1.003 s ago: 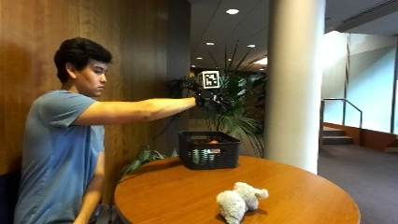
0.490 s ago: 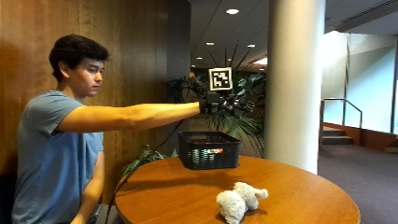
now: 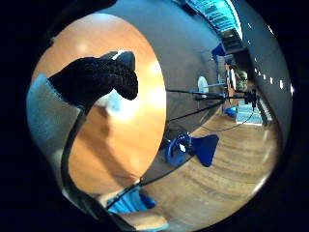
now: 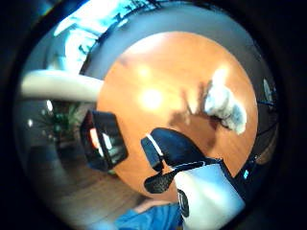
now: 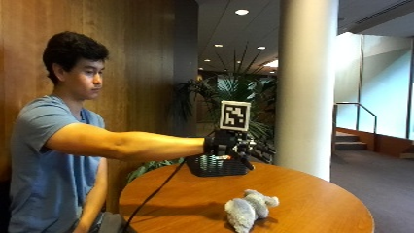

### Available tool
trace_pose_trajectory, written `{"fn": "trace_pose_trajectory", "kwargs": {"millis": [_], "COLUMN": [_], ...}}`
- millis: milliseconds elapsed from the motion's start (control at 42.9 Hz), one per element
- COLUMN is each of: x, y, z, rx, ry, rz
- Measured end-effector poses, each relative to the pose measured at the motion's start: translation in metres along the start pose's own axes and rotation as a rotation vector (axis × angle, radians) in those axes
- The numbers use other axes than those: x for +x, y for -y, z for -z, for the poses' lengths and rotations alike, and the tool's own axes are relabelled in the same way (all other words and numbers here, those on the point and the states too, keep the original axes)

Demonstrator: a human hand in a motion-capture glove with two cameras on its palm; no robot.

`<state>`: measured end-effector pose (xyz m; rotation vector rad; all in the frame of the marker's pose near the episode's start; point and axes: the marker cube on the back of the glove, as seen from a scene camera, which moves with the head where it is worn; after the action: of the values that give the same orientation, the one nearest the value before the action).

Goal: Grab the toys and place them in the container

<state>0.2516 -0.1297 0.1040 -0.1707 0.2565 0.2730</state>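
Toy pickup: hand over the table, plush not yet taken

I see the gloved right hand [image 5: 228, 144] held out at arm's length above the round table [image 5: 323, 204], just in front of the black basket [image 5: 216, 166]. Its fingers [image 3: 99, 79] hang relaxed and hold nothing. The grey plush toy [image 5: 249, 208] lies on the tabletop nearer the table's front edge, well apart from the basket. I would bring the palm down directly over the plush, close round its thick middle, lift it clear and carry it back over the basket's rim before letting go.
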Motion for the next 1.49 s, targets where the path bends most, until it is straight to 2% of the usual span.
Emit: {"fn": "trace_pose_trajectory", "kwargs": {"millis": [233,350,467,677,957,1120,1260,1493], "x": [0.041,0.053,0.049,0.053,0.047,0.04,0.037,0.024], "y": [0.011,0.011,0.015,0.02,0.029,0.027,0.021,0.008], "z": [-0.066,-0.098,-0.123,-0.157,-0.165,-0.164,-0.162,-0.14], "rx": [-0.064,-0.099,-0.117,-0.142,0.012,0.035,0.01,-0.123], "ry": [-0.043,-0.11,-0.01,-0.011,-0.08,-0.032,0.042,0.063], "rz": [-0.012,0.07,0.076,0.084,0.178,0.196,0.135,0.032]}}
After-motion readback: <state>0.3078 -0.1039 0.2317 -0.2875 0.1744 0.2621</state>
